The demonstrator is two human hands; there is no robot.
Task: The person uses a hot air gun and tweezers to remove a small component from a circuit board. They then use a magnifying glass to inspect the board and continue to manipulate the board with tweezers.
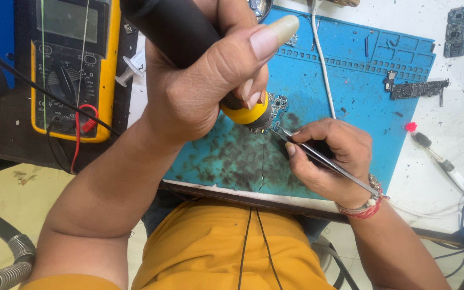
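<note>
Left hand (200, 80) sits closest to camera, fist clenched round a thick black-handled hot-air tool with a yellow collar (189, 43), thumb stretched along the top. Nozzle end points down at a small blue-green circuit board (278, 103) lying on the blue silicone work mat (371, 80), upper middle of the mat's dark-stained patch. Right hand (331, 158) rests on the mat just right of the board, grip pinched on thin metal tweezers (318, 157), tips touching or nearly at the board edge under the nozzle; exact contact cannot be told. Red thread bracelet with beads (369, 207) on the right wrist. Yellow-cased multimeter with red and black leads (71, 70) stands at the left, beyond the left forearm. White cable (323, 64) runs down across the mat. Long dark circuit board strip (417, 88) lies at the mat's right edge; another blue board (460, 29) on the white desk (430, 177) top right. Orange shirt (232, 252) fills the bottom.
</note>
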